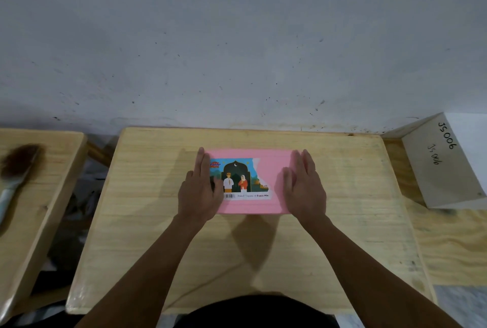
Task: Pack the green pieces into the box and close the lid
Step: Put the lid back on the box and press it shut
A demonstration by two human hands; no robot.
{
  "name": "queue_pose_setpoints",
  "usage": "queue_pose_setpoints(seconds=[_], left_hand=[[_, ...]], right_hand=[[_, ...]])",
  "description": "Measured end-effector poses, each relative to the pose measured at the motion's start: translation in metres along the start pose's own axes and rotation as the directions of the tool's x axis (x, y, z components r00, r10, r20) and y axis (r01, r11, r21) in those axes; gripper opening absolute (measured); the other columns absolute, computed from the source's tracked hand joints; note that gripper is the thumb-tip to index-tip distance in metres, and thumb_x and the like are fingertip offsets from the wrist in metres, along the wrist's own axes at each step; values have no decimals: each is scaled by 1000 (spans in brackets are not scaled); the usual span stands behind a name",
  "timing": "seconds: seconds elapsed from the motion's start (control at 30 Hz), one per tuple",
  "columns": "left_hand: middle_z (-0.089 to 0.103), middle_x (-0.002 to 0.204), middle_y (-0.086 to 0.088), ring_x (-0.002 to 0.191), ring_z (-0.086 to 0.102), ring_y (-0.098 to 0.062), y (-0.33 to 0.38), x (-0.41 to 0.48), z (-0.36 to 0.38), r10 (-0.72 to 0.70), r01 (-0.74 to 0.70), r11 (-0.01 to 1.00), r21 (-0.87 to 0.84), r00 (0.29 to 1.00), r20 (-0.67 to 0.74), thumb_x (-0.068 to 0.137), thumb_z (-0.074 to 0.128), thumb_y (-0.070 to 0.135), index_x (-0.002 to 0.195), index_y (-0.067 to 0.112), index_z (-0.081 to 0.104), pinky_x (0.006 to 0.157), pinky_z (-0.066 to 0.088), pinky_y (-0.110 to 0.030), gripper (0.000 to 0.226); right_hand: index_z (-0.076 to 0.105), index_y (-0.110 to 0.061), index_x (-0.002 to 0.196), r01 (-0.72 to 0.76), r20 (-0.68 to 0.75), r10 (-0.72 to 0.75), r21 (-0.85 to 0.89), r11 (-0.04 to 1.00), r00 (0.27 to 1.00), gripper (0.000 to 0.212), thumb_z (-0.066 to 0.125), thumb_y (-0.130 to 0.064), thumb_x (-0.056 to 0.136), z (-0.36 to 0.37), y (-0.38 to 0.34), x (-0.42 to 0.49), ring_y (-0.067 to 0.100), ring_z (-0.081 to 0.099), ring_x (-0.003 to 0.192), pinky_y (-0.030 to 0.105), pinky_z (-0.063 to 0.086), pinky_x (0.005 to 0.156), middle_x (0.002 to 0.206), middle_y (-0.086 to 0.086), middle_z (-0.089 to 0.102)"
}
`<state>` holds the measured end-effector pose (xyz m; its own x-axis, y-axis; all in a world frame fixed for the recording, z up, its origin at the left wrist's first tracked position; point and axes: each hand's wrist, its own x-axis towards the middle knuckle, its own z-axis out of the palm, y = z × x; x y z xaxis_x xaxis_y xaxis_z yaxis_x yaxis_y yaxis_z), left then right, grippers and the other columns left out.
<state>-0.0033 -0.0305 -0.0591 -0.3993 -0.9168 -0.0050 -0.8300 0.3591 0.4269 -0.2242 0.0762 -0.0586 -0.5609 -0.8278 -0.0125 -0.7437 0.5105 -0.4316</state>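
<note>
The pink box (245,208) sits on the wooden desk (342,222), midway between its left and right edges and nearer the far edge than the near one. Its lid (274,167) is down and covers the whole top, so nothing inside can be seen. A printed label (241,179) with two drawn figures, an arch and a barcode covers the left part of the lid.

Both hands lie flat on the lid with fingers straight and held together, pointing toward the far edge, gripping nothing. The left hand (201,188) rests over the box's left edge and hides the label's left end. The right hand (304,185) rests on the bare pink right part, reaching to the box's right edge.

A second desk (39,209) stands beyond the left edge and carries a brush (15,169) with dark bristles and a pale handle. Past the right edge stands a tilted white block (442,167) marked "JS006" by hand. A grey, speckled wall (237,38) rises behind the far edge
</note>
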Motion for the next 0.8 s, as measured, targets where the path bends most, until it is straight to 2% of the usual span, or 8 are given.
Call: queue_pose_setpoints(seconds=[0.1,0.17,0.27,0.5,0.63,0.7,0.73,0.8], left_hand=[[20,160,3,98,59,-22,-2,0,4,0,0,1000,0,1000,-26,91,36,46,146,17,27,71,55,-36,62],[19,160,1,119,52,-26,-2,-1,4,25,-23,998,51,999,-32,92,35,49,148,20,25,87,52,-42,63],[12,162,1,148,15,-25,-1,1,3,80,-84,987,138,996,28,95,26,48,151,28,17,114,24,-54,61],[14,161,-3,150,7,-27,-1,9,1,78,-93,987,127,990,120,92,22,47,149,23,23,112,27,-57,62],[16,160,-9,149,8,-30,-7,12,0,151,-146,988,-53,984,94,95,34,42,146,17,33,116,27,-50,57],[14,160,-9,147,15,-26,-3,9,-4,28,-18,972,-234,999,39,94,47,35,144,16,35,113,33,-45,55],[16,158,-10,144,24,-26,-2,6,-4,-125,125,935,-332,992,23,93,52,36,143,14,34,109,39,-44,57],[39,146,-16,128,46,-32,2,3,-6,-474,469,751,-464,873,115,88,56,46,138,9,41,101,45,-44,63]], right_hand=[[28,-25,142,-23,-18,23,-5,1000,1000,47,27,-45,100,-2,-3,-2,28,53,121,46,57,75,154,3,27],[28,-25,143,-27,-27,27,-22,999,999,48,27,-45,100,-3,-5,-3,28,50,127,46,56,79,158,5,25],[29,-23,142,-27,-38,25,-44,999,999,48,27,-45,99,-3,-6,-2,32,52,123,46,55,79,157,7,27],[26,-25,145,-47,2,47,-26,999,999,50,28,-46,99,0,-2,-1,37,59,112,47,55,76,158,7,22],[31,-23,143,-65,15,64,120,991,998,48,38,-42,98,-7,-4,-2,28,55,116,44,52,82,152,6,31],[36,-26,136,-229,45,227,331,916,973,49,48,-44,92,-8,-1,-1,24,55,107,44,49,85,132,6,49],[39,-26,137,-315,92,306,424,849,948,52,52,-46,90,-9,1,-1,24,57,110,45,49,91,129,4,56],[57,-27,122,-371,179,328,539,756,927,39,55,-47,89,-11,8,-4,23,66,104,44,54,90,114,-2,69]])
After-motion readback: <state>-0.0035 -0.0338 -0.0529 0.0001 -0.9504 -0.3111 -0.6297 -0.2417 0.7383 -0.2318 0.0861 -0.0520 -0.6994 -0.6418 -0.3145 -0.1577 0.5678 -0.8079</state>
